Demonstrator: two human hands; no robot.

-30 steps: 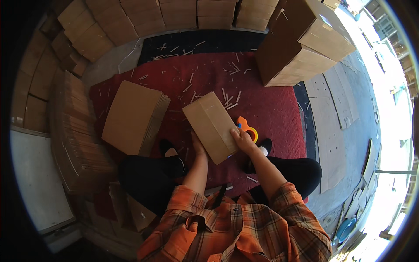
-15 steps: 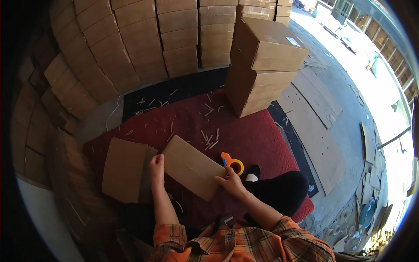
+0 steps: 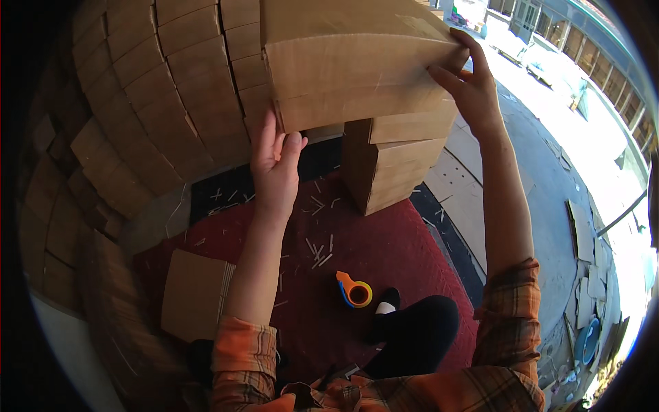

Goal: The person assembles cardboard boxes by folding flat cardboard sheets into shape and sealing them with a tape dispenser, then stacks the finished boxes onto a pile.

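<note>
A closed cardboard box (image 3: 357,75) is raised between both my hands, in front of a short stack of boxes (image 3: 408,172) and hiding part of its top. My left hand (image 3: 276,165) grips the lower left corner, thumb at the bottom edge. At the right end, my right hand (image 3: 477,93) holds the box with thumb on the near side and fingers over the upper edge. An orange tape dispenser (image 3: 347,280) with a yellow ring lies on the red mat (image 3: 391,250) by my foot. Folded flat cardboard (image 3: 192,295) rests left of my left forearm.
Tall rows of stacked boxes (image 3: 199,82) line the back and left. Thin scraps (image 3: 319,254) litter the red mat and the black mat (image 3: 206,199) behind it. Cardboard sheets (image 3: 453,178) and a blue basin (image 3: 587,341) are on the concrete floor at right.
Both hands have lifted the box up and forward from low over the red mat, toward the short stack. The tape dispenser stays on the mat, away from my right hand.
</note>
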